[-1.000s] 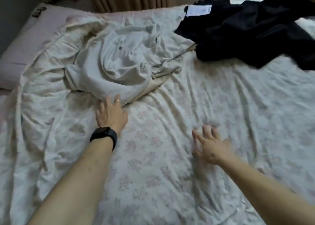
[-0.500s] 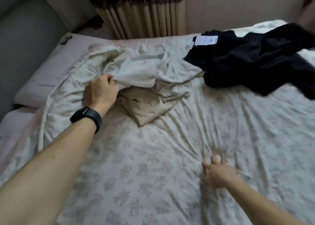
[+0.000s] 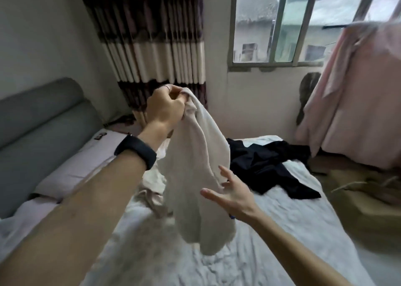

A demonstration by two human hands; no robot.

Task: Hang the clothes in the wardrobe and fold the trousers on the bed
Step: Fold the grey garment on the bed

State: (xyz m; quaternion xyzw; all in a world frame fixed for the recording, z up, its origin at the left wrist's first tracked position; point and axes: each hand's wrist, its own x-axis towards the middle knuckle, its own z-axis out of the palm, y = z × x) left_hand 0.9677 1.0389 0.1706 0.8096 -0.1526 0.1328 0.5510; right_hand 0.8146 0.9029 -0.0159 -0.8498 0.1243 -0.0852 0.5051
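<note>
My left hand [image 3: 166,107] grips the top of a pale cream garment [image 3: 195,177] and holds it up above the bed [image 3: 260,253]; the cloth hangs down in a long fold. My right hand [image 3: 230,193] is spread open with straight fingers at the garment's right side, its fingertips at the cloth. A beige garment [image 3: 152,199] lies crumpled on the bed below my left forearm. A black garment [image 3: 267,166] lies spread on the far right part of the bed.
A grey padded headboard [image 3: 39,121] and a pale pillow [image 3: 76,168] are on the left. A striped curtain [image 3: 152,36] and a window [image 3: 293,21] stand behind the bed. Pink cloth [image 3: 358,94] hangs at the right, with brownish bedding [image 3: 364,199] below it.
My left hand has lifted the cream garment off the bed into the air. My right hand has left the sheet and risen to the hanging cloth. The view has tilted up.
</note>
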